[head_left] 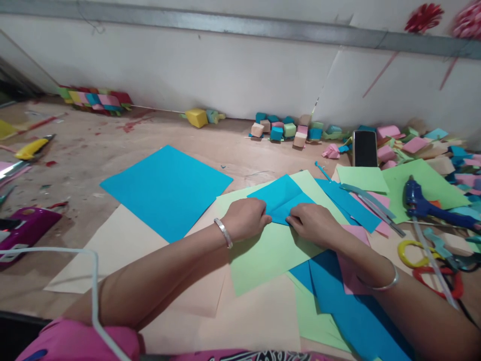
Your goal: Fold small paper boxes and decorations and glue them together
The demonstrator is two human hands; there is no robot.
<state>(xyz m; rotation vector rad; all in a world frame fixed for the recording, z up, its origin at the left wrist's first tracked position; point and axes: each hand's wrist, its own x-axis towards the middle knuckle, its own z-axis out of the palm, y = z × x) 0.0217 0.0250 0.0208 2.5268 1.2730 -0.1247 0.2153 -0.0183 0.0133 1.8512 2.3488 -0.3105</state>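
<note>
A small blue sheet of paper (282, 196) with fold creases lies between my two hands. My left hand (246, 216) is closed, its thumb and fingers pinching the sheet's left lower edge. My right hand (311, 221) is closed too and grips the right lower edge. Beneath the folded blue paper is a pale green sheet (259, 265), resting over cream sheets (180, 296). A large flat blue sheet (169, 190) lies to the left of my hands. More blue paper (356, 306) is under my right forearm.
A blue glue gun (421, 200), scissors (413, 254) and a phone (364, 148) lie to the right. Small paper cubes (289, 130) line the wall. At left are a yellow cutter (32, 149) and a purple device (32, 228). A white cable (94, 281) crosses my left arm.
</note>
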